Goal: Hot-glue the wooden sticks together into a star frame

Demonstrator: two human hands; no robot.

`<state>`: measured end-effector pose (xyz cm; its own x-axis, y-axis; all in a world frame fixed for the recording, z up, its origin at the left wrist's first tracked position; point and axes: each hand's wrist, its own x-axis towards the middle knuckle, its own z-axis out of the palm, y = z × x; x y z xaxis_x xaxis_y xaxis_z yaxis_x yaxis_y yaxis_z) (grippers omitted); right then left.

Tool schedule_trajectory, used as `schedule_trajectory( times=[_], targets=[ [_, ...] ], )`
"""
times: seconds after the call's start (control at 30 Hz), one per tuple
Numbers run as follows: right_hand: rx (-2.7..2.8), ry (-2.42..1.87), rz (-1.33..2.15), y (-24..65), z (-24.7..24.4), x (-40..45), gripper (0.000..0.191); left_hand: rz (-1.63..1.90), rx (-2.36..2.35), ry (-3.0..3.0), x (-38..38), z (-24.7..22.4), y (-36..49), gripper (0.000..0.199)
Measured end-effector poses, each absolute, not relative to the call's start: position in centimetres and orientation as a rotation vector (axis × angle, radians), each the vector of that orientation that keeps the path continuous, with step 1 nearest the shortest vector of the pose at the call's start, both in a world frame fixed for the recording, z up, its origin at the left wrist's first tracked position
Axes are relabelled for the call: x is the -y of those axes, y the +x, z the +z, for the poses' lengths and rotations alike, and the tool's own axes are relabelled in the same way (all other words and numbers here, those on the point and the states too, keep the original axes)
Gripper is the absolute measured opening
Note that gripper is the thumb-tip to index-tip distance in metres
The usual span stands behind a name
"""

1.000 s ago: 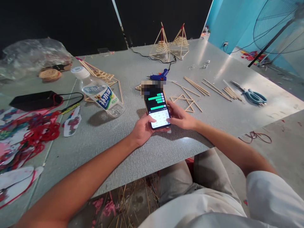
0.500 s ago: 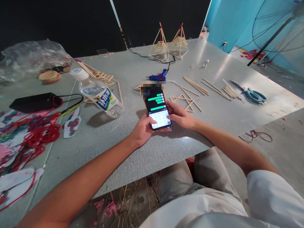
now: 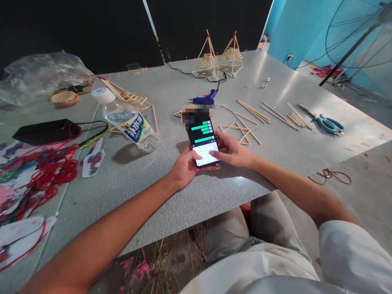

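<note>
A smartphone (image 3: 202, 141) is held tilted above the grey table, its screen lit with green message bubbles and a white keyboard. My left hand (image 3: 185, 167) grips its lower left side, thumb over the keyboard. From the right, my right hand (image 3: 234, 151) holds the other edge, with its thumb on the keys and fingers behind the phone. Just beyond the phone lies a blue glue gun (image 3: 205, 98). To its right is a flat star-shaped frame of thin wooden sticks (image 3: 235, 131). The phone's upper part is blurred out.
A plastic bottle (image 3: 130, 122) stands left of the phone. Scissors (image 3: 327, 123) and loose wooden sticks (image 3: 252, 110) lie to the right. Stick pyramids (image 3: 211, 61) stand at the back. Red cord (image 3: 59, 169) and a black case (image 3: 45, 131) are at left. The table's front edge (image 3: 196, 222) is near my lap.
My right thumb has shifted left across the phone's keyboard. Both hands still hold the phone in nearly the same place.
</note>
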<state>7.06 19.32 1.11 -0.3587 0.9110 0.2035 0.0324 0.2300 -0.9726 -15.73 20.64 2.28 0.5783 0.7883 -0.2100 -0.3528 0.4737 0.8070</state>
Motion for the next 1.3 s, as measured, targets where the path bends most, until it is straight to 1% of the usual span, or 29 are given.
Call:
schedule_trajectory(
  times=[0.07,0.17,0.23,0.43,0.67,0.93,1.17,1.3],
  targets=[
    [1.594,-0.852,1.298,6.9,1.2,-19.3,0.067,0.751,-0.624,0.778,-20.7,2.3,-15.7,0.056],
    [1.529,-0.828,1.353,7.0,1.7,-19.2,0.055,0.724,-0.611,0.751,-20.9,2.3,-15.8,0.048],
    [1.497,-0.855,1.383,7.0,2.0,-19.1,0.051,0.714,-0.597,0.745,-21.0,2.2,-15.8,0.048],
    [1.474,-0.814,1.441,7.0,2.3,-19.0,0.061,0.717,-0.594,0.745,-21.0,2.0,-15.9,0.053],
    [1.466,-0.834,1.434,6.9,2.3,-19.1,0.061,0.698,-0.6,0.761,-21.0,2.1,-15.8,0.048],
    [1.507,-0.792,1.411,6.9,2.1,-19.1,0.058,0.704,-0.601,0.772,-21.0,2.3,-15.6,0.052],
    [1.521,-0.808,1.4,6.9,1.9,-19.1,0.063,0.699,-0.598,0.774,-21.1,2.1,-15.7,0.051],
    [1.549,-0.817,1.376,7.1,1.7,-19.1,0.063,0.696,-0.592,0.774,-21.2,2.1,-15.7,0.052]
  ],
)
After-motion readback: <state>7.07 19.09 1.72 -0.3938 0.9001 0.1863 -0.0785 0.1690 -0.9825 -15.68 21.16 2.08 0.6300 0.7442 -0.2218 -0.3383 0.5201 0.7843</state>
